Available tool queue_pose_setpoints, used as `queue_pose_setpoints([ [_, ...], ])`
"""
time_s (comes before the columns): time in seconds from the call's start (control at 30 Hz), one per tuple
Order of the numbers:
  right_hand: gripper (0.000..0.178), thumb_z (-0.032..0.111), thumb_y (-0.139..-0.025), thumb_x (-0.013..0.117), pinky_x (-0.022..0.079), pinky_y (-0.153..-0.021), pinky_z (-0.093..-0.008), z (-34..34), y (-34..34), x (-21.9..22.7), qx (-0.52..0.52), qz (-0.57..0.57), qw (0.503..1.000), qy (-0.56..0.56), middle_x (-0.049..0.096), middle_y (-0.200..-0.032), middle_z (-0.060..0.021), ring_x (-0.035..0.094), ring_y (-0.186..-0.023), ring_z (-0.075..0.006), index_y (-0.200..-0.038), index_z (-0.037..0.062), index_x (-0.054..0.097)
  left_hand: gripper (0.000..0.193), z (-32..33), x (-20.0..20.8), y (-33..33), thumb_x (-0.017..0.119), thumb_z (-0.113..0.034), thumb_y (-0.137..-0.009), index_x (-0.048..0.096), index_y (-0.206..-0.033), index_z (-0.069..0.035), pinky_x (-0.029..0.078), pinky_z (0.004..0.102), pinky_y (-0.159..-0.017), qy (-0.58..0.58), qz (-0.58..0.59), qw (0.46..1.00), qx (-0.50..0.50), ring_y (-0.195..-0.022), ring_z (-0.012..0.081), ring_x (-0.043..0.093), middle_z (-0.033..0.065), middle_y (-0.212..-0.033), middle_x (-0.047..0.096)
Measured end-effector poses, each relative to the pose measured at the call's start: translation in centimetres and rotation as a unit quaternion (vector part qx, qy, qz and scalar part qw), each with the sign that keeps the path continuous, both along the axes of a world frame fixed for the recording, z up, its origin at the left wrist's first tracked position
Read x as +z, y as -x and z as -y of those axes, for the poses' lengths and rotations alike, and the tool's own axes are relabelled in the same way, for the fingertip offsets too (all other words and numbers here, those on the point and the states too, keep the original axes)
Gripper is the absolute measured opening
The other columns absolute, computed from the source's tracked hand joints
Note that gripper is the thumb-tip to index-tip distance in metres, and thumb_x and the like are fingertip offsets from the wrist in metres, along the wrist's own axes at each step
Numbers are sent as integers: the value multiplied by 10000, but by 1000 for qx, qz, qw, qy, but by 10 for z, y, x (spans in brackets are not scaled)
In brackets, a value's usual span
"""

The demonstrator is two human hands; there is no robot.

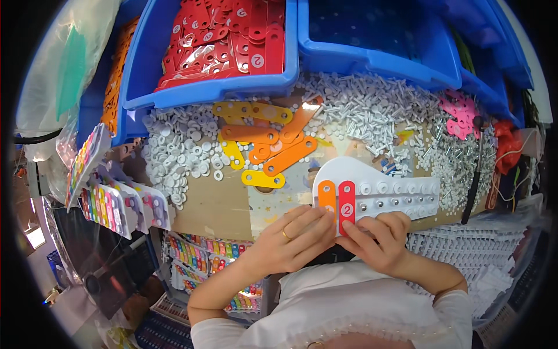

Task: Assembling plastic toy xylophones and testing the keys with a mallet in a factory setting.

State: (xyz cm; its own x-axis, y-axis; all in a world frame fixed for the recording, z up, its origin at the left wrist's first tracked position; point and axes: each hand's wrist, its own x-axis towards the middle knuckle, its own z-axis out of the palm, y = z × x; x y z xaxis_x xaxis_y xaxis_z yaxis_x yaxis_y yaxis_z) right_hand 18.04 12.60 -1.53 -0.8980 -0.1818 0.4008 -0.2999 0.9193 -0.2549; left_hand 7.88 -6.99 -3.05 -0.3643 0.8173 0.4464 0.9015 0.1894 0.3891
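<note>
A white toy xylophone base [386, 186] lies at the table's near edge, in front of my body. An orange key bar [326, 195] and a red key bar [347, 200] lie side by side across its wide left end. Round pegs and metal pins run in rows along the uncovered part. My left hand [296, 238], wearing a ring, has its fingers closed on the lower end of the orange bar. My right hand [381, 241] presses its thumb on the lower end of the red bar, its other fingers curled at the base's near edge.
Loose orange bars [290, 157] and yellow bars [263, 178] lie beyond the base. White washers [186, 145], white pegs [372, 104] and metal pins [459, 157] are heaped around. A blue bin [212, 90] holds red bars. Finished xylophones [107, 206] stand at left.
</note>
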Motion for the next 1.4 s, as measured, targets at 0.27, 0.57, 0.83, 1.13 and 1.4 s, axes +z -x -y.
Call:
queue_pose_setpoints([
  [0.27,387,254,-712,795,374,-863,-368,-19,11,8,83,29,996,8,626,-1154,-57,552,-1061,-220,-1058,125,678,261,-11,14,18,759,-213,-758,625,-950,-99,395,503,-1022,17,216,976,-14,-1282,354,457,162,-1369,500],
  [0.57,542,251,-686,789,409,-908,-434,-64,37,25,44,89,988,120,568,-1235,-124,547,-1103,-309,-1157,46,618,352,-43,85,64,761,-173,-771,629,-1077,-62,406,468,-1014,7,170,985,-26,-1245,375,494,168,-1320,542],
  [0.83,262,97,-761,714,431,-909,-432,-115,78,49,-19,-15,997,78,601,-1148,-123,571,-1067,-319,-1012,45,659,244,-208,42,231,571,1,-793,633,-1029,-14,525,436,-793,203,-95,974,-34,-953,364,628,193,-1009,643],
  [1.13,213,107,-826,628,501,-799,-365,-341,135,52,-246,177,950,72,664,-927,-177,646,-917,-317,-1002,-12,650,286,-254,17,263,644,-155,-767,644,-1016,-13,536,413,-837,354,-149,921,-59,-975,345,641,206,-1074,634],
  [1.4,388,238,-708,749,508,-829,-414,-354,215,-17,-164,360,918,-30,675,-987,-210,639,-929,-351,-986,-20,665,266,-239,19,253,661,-183,-790,616,-971,7,507,447,-852,342,68,937,14,-1007,407,605,260,-1051,616],
])
